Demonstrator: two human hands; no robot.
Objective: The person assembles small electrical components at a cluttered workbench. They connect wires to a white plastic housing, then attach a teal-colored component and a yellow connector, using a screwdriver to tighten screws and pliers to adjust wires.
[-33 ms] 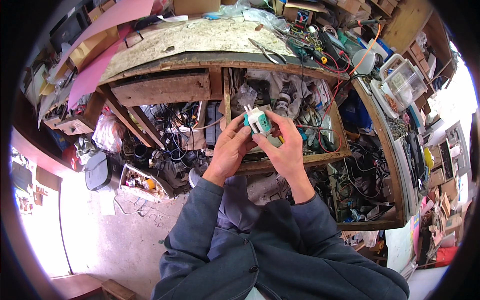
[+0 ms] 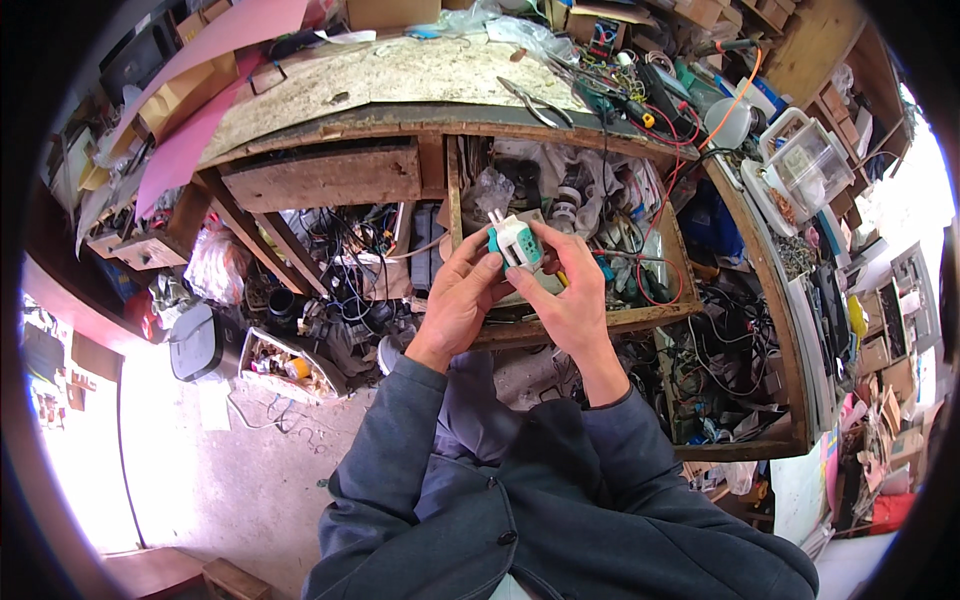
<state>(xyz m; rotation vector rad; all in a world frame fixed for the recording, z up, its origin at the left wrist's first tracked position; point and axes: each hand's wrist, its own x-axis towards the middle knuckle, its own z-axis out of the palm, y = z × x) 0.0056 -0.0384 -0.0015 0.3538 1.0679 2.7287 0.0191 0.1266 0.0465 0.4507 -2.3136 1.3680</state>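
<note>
Plug adapter (image 2: 519,242), white with green parts, is up in both hands right now, held above the open drawer (image 2: 600,325). Two pale prongs stick out of it, pointing away from the person, toward the far side of the drawer. One green face has little dark holes in it.

Left hand (image 2: 465,300) has it from the left, with a narrow grip, fingertips and thumb right on the body. Right hand (image 2: 568,300) has the other side, same deal, a close pinch with the thumb near the bottom edge. Something yellow shows just by the right fingers, too covered to tell what it is.

Drawer itself is stuffed: a crumpled clear bag (image 2: 492,187) near its far left corner, plus a lot of mixed junk. Red wire (image 2: 665,200) runs down into its right side and loops there.

Beyond the drawer is the bench (image 2: 400,80) top, pretty scuffed, with pliers (image 2: 537,102) lying spread on it. Left of the drawer there's a mess of dark cables (image 2: 360,265), and farther left a dark bin (image 2: 200,342) beside an open box (image 2: 290,365) of odds and ends. Well off to the drawer's right sits a clear plastic tub (image 2: 808,170).
</note>
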